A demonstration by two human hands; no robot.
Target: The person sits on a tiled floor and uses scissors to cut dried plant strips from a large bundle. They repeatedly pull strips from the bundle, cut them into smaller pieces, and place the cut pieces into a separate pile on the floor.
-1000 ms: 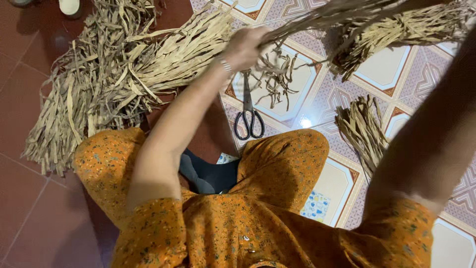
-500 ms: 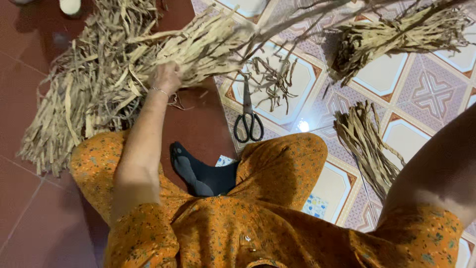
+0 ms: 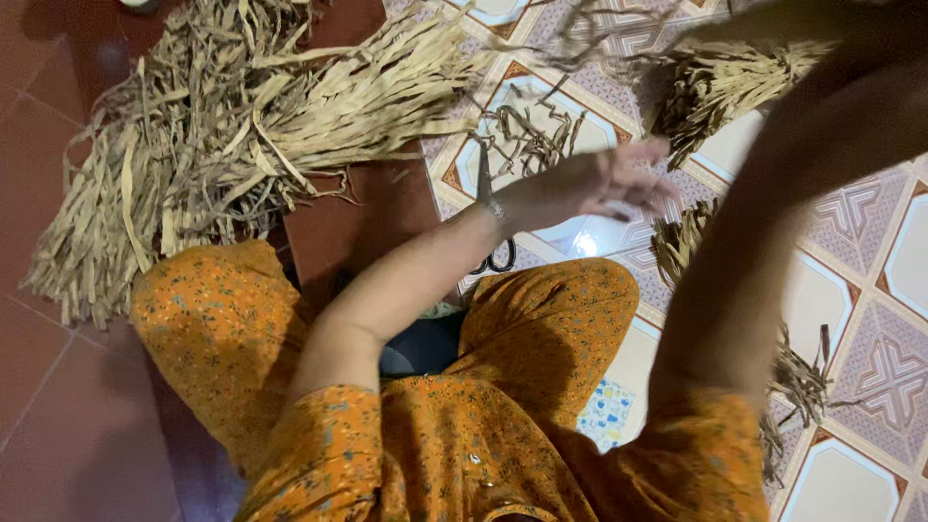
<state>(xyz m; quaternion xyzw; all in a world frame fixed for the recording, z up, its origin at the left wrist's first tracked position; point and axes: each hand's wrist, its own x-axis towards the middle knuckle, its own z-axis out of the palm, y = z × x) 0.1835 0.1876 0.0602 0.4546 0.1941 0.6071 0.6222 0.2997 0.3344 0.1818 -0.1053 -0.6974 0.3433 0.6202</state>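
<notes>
Fingers (image 3: 633, 179) of the left hand (image 3: 590, 184) are spread loosely and blurred by motion, held above the patterned tiles with nothing gripped between them; the palm faces down, as if reaching across the body toward the right side of the floor. Under the wrist lie the scissors (image 3: 493, 253), mostly hidden by the forearm, with only the dark loop handles and a bit of blade showing, placed within easy reach in front of the knees. Just beyond the fingertips sits a small scatter of short strip scraps (image 3: 527, 135) on a white tile. The right hand is raised toward the top right corner and lost in blur, so I cannot tell whether it is closed on anything; a tied bundle of dried strips (image 3: 735, 82) lies near it. Another loose bundle (image 3: 686, 237) rests by the right knee. Far left, on the red floor (image 3: 58, 406), a big heap of dried leaf strips (image 3: 242, 135) fans out, apparently stock kept to one side.
</notes>
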